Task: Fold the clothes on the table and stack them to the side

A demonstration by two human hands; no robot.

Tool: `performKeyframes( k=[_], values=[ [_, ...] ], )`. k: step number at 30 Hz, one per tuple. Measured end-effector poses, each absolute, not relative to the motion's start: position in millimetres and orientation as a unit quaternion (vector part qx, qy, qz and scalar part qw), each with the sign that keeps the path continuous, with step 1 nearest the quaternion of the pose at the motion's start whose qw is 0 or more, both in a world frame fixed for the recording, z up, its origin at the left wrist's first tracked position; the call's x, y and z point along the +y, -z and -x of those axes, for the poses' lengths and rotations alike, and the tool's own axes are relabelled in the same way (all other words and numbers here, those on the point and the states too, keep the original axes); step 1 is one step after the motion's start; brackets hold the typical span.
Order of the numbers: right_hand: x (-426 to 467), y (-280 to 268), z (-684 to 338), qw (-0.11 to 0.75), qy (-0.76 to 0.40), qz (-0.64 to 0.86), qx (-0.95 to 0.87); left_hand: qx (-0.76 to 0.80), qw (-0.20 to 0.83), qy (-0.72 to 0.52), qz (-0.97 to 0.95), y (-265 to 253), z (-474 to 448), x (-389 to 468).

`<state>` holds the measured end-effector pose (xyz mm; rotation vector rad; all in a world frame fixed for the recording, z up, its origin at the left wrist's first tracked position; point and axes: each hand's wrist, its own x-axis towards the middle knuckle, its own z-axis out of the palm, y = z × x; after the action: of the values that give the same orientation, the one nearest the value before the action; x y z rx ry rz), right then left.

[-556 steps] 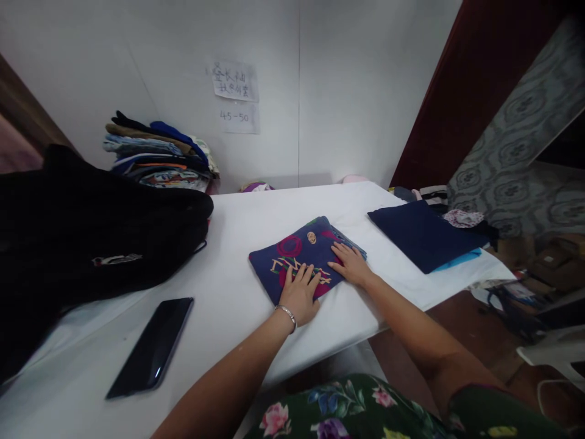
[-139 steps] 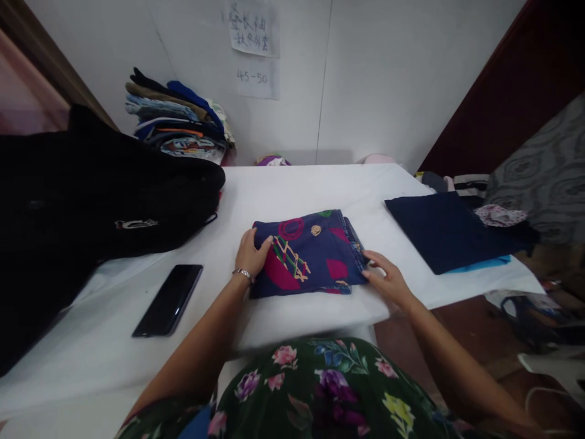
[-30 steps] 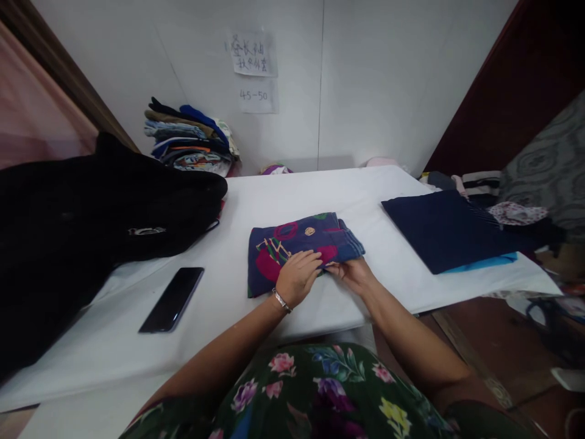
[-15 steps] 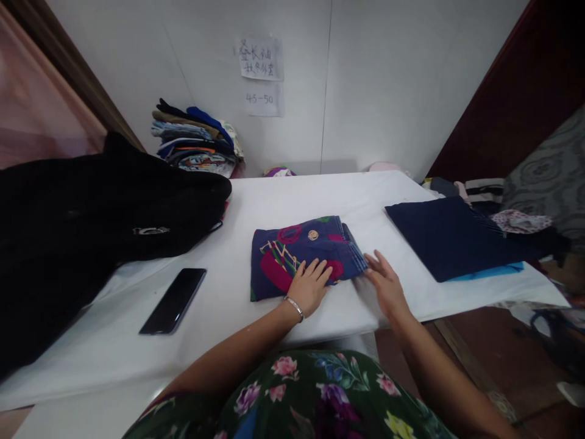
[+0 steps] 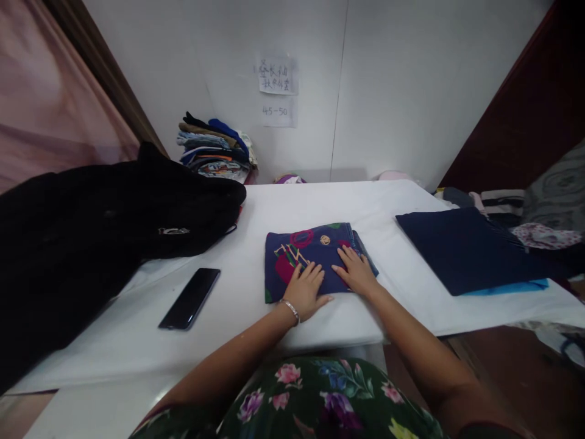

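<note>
Now your left hand (image 5: 307,294) and right hand (image 5: 359,273) rest on folded cloth (image 5: 326,257).
Both lie flat and open, gripping nothing; the cloth's right edge looks layered, though blurry.

The person wears a dark green top (image 5: 315,421) printed with scattered flowers: a pink bloom (image 5: 289,374) towards the left, a purple one (image 5: 250,405) nearby, a larger deep purple one (image 5: 339,407) near the middle, a blue-leaved spray (image 5: 338,378) on the far part, another pink flower (image 5: 393,392) to the right and a yellow one (image 5: 402,430) at the near edge. The dark left sleeve (image 5: 183,425) is short, leaving the forearm (image 5: 242,341) bare. A slim, silvery bracelet (image 5: 291,311) circles the left wrist.
</note>
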<state>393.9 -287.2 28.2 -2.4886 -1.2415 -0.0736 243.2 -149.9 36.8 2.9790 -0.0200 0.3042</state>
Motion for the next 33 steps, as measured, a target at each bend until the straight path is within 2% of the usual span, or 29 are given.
performKeyframes(
  k=[4,8,15,20,22,27,33],
  values=[
    [-296,-8,-405,0.163,0.026,0.888,-0.430,0.110,0.054,-0.124,-0.985,-40,-230,-103],
    [-287,-25,-395,0.160,0.045,0.889,-0.428,0.203,0.053,-0.131,-0.969,-30,-224,-78],
    [-235,-57,-421,0.171,0.081,0.863,-0.469,0.206,0.074,-0.158,-0.963,-16,-225,-80],
    [-225,-30,-460,0.140,-0.048,0.921,-0.360,0.214,0.099,-0.136,-0.962,-20,-223,-82],
    [-227,-19,-466,0.140,-0.066,0.927,-0.341,0.220,0.115,-0.127,-0.960,-20,-222,-82],
    [-232,-17,-470,0.177,-0.056,0.922,-0.340,0.226,0.171,-0.133,-0.950,-28,-225,-68],
    [-221,-34,-501,0.196,0.017,0.920,-0.340,0.291,0.185,-0.141,-0.928,-44,-264,-24]
  ],
)
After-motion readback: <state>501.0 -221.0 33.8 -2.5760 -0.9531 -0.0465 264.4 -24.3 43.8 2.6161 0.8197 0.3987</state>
